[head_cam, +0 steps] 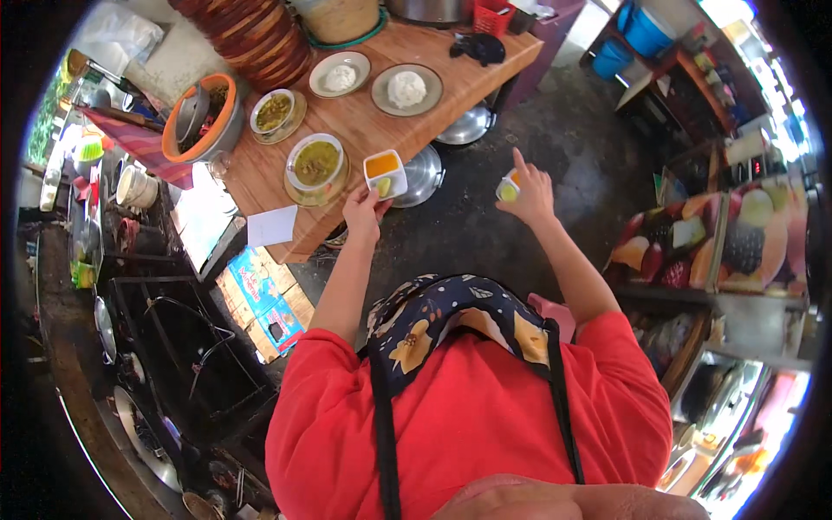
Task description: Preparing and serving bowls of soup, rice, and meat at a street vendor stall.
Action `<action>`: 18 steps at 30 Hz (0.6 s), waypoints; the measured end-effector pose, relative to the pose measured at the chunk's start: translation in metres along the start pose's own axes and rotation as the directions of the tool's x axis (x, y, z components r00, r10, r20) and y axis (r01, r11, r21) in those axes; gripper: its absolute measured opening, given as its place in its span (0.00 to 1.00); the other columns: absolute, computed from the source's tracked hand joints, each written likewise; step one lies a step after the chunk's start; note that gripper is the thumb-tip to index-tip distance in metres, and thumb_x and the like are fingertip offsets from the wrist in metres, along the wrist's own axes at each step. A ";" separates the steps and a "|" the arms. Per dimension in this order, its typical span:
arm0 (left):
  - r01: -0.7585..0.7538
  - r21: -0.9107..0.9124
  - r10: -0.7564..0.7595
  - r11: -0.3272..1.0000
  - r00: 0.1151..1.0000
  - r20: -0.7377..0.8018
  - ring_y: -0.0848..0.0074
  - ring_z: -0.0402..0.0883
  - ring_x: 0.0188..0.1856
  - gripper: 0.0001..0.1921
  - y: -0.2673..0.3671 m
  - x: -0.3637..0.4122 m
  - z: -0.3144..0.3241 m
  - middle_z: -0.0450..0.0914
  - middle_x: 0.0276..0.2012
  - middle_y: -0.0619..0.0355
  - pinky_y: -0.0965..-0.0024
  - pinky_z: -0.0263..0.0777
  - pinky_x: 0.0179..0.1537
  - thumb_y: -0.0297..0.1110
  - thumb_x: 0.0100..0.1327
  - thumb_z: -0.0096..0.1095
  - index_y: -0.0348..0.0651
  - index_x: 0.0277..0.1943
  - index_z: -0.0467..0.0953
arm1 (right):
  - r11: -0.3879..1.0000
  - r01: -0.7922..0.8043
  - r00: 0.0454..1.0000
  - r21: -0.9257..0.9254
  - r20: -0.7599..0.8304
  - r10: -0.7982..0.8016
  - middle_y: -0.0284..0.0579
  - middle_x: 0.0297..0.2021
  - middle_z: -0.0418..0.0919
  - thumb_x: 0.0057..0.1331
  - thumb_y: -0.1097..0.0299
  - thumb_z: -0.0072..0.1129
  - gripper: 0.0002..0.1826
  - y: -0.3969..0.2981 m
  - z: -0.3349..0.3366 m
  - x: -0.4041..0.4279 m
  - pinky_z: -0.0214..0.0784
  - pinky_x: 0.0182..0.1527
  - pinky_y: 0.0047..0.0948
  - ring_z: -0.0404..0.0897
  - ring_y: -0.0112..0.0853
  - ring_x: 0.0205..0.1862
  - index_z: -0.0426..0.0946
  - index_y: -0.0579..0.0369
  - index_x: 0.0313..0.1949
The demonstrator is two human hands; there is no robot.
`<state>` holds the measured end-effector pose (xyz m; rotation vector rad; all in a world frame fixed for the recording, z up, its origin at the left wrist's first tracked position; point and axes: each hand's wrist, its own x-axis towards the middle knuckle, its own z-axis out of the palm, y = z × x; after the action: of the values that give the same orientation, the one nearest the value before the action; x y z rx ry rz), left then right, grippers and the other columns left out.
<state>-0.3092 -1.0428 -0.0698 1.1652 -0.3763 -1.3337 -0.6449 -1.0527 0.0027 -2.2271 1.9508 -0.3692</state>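
My left hand point(364, 211) pinches the edge of a small white two-part dish point(396, 184) with orange sauce point(382, 165) and a lime wedge point(383, 188). It is held at the front edge of the wooden table point(364, 123). Out over the floor, my right hand point(534, 192) grips a similar dish point(500, 190) with a lime wedge point(509, 193); the fingers partly cover its orange sauce. Two bowls of greenish soup point(316, 162) point(273, 112) stand on saucers on the table. Behind them are two plates with mounds of white rice point(407, 89) point(340, 78).
A stack of brown woven-looking rings point(244, 39) and an orange-rimmed tub point(208, 117) flank the table's back. White paper point(272, 226) lies at its near corner. Metal lids or pans point(419, 175) sit below its edge. A dark stove frame point(188, 351) stands left, a fruit-printed cabinet point(669, 244) right.
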 end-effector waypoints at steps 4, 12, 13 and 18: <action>-0.061 -0.104 0.048 0.993 0.991 -0.126 0.66 0.81 0.36 0.15 0.031 0.074 0.021 0.76 0.43 0.50 0.67 0.81 0.36 0.23 0.63 0.55 0.31 0.52 0.68 | 0.998 0.043 0.998 -0.037 0.044 -0.041 0.54 0.47 0.73 0.35 0.54 0.75 0.62 -0.039 0.033 0.130 0.57 0.58 0.42 0.71 0.48 0.52 0.46 0.46 0.69; -0.186 -0.312 0.070 0.932 0.934 -0.350 0.60 0.80 0.36 0.15 0.038 0.218 0.037 0.72 0.43 0.47 0.63 0.82 0.36 0.14 0.58 0.55 0.31 0.47 0.62 | 0.990 0.133 0.986 -0.051 0.110 -0.127 0.57 0.52 0.70 0.39 0.49 0.74 0.61 -0.077 0.111 0.307 0.52 0.63 0.48 0.68 0.51 0.57 0.43 0.36 0.69; -0.202 -0.314 0.075 0.928 0.925 -0.372 0.60 0.80 0.36 0.15 0.040 0.232 0.043 0.72 0.43 0.47 0.63 0.82 0.36 0.14 0.58 0.55 0.31 0.47 0.62 | 0.986 0.156 0.985 -0.055 0.081 -0.151 0.58 0.52 0.69 0.39 0.49 0.74 0.61 -0.079 0.114 0.317 0.51 0.63 0.48 0.68 0.51 0.57 0.42 0.36 0.69; -0.283 -0.375 0.050 0.883 0.850 -0.525 0.58 0.80 0.40 0.17 0.038 0.293 0.054 0.73 0.44 0.45 0.62 0.83 0.38 0.12 0.57 0.54 0.32 0.48 0.63 | 0.977 0.202 0.933 -0.075 0.318 -0.169 0.57 0.55 0.67 0.36 0.52 0.76 0.65 -0.088 0.120 0.354 0.54 0.63 0.47 0.66 0.51 0.59 0.40 0.38 0.70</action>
<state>-0.2500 -1.3317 -0.1284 1.0136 0.1995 -0.8461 -0.4843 -1.3959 -0.0590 -2.3716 1.6396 0.0658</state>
